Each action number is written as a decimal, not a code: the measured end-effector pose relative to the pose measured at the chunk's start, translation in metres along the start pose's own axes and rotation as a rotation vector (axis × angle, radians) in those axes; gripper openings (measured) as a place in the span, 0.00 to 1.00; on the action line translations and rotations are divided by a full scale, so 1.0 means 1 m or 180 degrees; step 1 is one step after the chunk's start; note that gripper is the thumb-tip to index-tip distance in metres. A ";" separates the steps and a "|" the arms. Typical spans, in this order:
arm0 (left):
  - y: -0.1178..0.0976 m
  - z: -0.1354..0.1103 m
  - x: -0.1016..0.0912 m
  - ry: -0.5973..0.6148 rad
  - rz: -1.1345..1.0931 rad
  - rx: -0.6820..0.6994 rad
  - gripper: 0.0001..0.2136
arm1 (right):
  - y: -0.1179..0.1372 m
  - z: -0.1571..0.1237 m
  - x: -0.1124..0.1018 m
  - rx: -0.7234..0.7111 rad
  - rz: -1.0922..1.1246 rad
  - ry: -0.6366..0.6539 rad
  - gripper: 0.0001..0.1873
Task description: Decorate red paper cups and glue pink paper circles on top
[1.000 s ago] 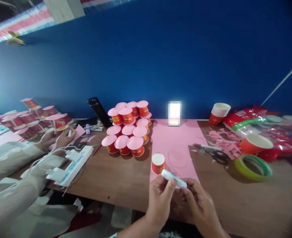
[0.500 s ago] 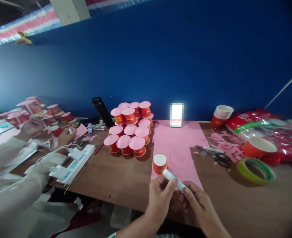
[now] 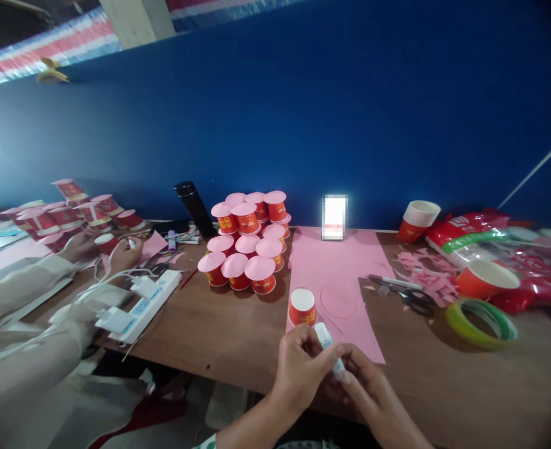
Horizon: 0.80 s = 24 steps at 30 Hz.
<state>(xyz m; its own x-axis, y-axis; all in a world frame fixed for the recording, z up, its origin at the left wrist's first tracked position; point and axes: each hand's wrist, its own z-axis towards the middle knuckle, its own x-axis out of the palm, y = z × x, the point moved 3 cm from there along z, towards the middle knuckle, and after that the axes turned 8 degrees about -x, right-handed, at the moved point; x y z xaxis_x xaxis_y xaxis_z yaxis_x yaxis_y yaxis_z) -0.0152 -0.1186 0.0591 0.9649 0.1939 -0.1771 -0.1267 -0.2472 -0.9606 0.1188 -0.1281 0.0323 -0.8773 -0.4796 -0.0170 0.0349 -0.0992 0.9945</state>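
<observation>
Both of my hands hold a small white glue stick (image 3: 326, 343) just above the near table edge. My left hand (image 3: 298, 368) curls round its upper part, and my right hand (image 3: 366, 386) pinches its lower end. Right beyond them a red paper cup (image 3: 302, 307) stands open side up on a long pink paper sheet (image 3: 338, 274). A cut pink circle (image 3: 338, 300) lies on that sheet beside the cup.
A stack of red cups with pink lids (image 3: 247, 246) stands left of the sheet. Scissors (image 3: 409, 296), a pen, pink scraps, a green tape roll (image 3: 481, 318) and cup stacks (image 3: 418, 219) lie right. Another person's hands (image 3: 120, 252) work at left near a power strip (image 3: 137, 305).
My hands have drawn slightly nearer and the glue stick has tipped more upright. The other person's hands have shifted among the cups at left.
</observation>
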 end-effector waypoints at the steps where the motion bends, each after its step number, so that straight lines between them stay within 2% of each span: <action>1: -0.001 0.000 0.000 -0.0035 0.0037 0.0028 0.20 | -0.001 -0.002 0.000 -0.0006 -0.0122 0.0029 0.13; 4: 0.000 -0.001 0.002 0.0038 0.0007 -0.0001 0.19 | -0.001 -0.006 0.001 0.0019 -0.0486 0.0020 0.14; 8: 0.005 -0.003 0.008 0.0198 -0.0243 -0.0246 0.18 | -0.001 -0.010 0.005 -0.0043 -0.0624 -0.0151 0.19; 11: 0.006 -0.006 0.009 0.0228 -0.0332 -0.0353 0.18 | -0.004 -0.011 0.008 -0.0049 -0.0560 -0.0108 0.21; 15: 0.006 -0.010 0.010 0.0319 -0.0457 -0.0525 0.17 | -0.010 -0.012 0.011 0.0158 -0.0390 -0.0066 0.23; 19: 0.005 -0.010 0.008 0.0226 -0.0423 -0.0442 0.16 | -0.009 -0.012 0.012 0.0288 -0.0229 -0.0102 0.25; 24: 0.010 -0.008 0.009 0.0398 -0.0551 -0.0500 0.15 | -0.002 -0.009 0.008 0.0271 -0.0080 -0.0125 0.22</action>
<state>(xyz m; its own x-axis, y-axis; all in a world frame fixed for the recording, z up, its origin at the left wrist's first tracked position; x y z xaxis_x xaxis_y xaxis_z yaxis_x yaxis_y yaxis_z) -0.0058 -0.1265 0.0496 0.9913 0.1296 0.0243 0.0707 -0.3669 -0.9276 0.1165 -0.1395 0.0297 -0.8955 -0.4433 -0.0398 -0.0268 -0.0355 0.9990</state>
